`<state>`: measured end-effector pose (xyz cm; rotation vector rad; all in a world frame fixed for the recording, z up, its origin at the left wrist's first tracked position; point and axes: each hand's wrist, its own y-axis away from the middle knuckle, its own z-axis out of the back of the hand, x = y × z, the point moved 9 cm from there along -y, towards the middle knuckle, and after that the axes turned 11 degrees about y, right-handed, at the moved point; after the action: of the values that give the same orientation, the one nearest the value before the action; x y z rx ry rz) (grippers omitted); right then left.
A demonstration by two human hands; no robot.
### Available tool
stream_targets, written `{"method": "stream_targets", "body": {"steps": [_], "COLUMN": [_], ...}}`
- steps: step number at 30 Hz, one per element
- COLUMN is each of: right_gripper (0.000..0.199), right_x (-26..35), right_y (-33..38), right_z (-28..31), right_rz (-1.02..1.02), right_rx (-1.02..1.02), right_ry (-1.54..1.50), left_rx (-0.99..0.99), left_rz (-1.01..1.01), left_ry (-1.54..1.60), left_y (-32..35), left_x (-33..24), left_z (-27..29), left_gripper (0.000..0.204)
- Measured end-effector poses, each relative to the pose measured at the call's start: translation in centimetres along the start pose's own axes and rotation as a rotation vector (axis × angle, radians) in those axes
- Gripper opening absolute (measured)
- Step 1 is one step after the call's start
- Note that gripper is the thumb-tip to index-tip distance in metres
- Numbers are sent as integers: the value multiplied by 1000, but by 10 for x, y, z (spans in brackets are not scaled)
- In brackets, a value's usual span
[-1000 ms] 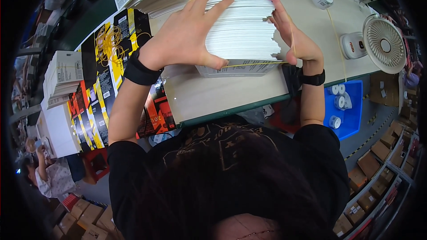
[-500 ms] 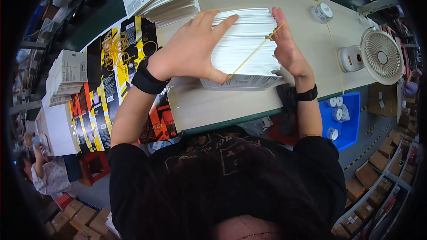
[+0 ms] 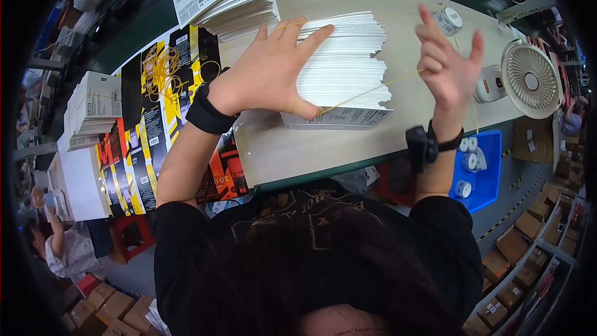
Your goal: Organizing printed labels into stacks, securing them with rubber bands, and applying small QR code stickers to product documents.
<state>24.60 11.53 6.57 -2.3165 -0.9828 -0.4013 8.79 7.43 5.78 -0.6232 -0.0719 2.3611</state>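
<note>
A stack of flat white folded cartons [image 3: 345,65] stands on the table in front of me, its edges uneven on the right side. My left hand [image 3: 264,78] clasps its left end, thumb at the near edge and fingers spread toward the far edge. A yellow rubber band [image 3: 373,89] runs from beside the left thumb and from the far side out to the right. My right hand [image 3: 449,65] is off the stack, some fingers curled where the stretched band ends, with thumb and index finger raised.
More carton stacks stand at the back [image 3: 227,0] and left [image 3: 93,106]. Loose rubber bands [image 3: 161,71] lie on printed sheets. On the right are a label roll [image 3: 448,21], a white fan [image 3: 532,81] and a blue bin [image 3: 488,180] with rolls. A co-worker [image 3: 68,246] is at far left.
My right hand has moved right, away from the stack's side, drawing the rubber band out with it. My left hand has stayed on the stack, whose right edges now look more uneven.
</note>
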Motion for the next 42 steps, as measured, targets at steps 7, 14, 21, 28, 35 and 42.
{"method": "stream_targets", "body": {"steps": [7,14,21,28,35,42], "right_gripper": [96,95,88,79,62,43], "right_x": [-9,-18,-15,-16,-51,-36], "right_y": [2,52,61,73,88,44], "right_z": [81,66,36,21,75,101], "right_rz": [21,324,510,484,525,408], "right_rx": [-384,-462,-341,-393,-490,-536], "right_ry": [-401,-775,-933,-872,-816,-577], "left_rx": [6,-4,-8,4,22,20], "left_rz": [10,7,3,10,13,-10], "left_ry": [5,-39,-52,-55,-81,-106], "left_y": [0,0,1,0,-1,0], "left_x": [1,1,2,3,4,0], "left_z": [-1,0,-2,-4,-5,-5], "left_gripper": [96,98,99,101,102,101]}}
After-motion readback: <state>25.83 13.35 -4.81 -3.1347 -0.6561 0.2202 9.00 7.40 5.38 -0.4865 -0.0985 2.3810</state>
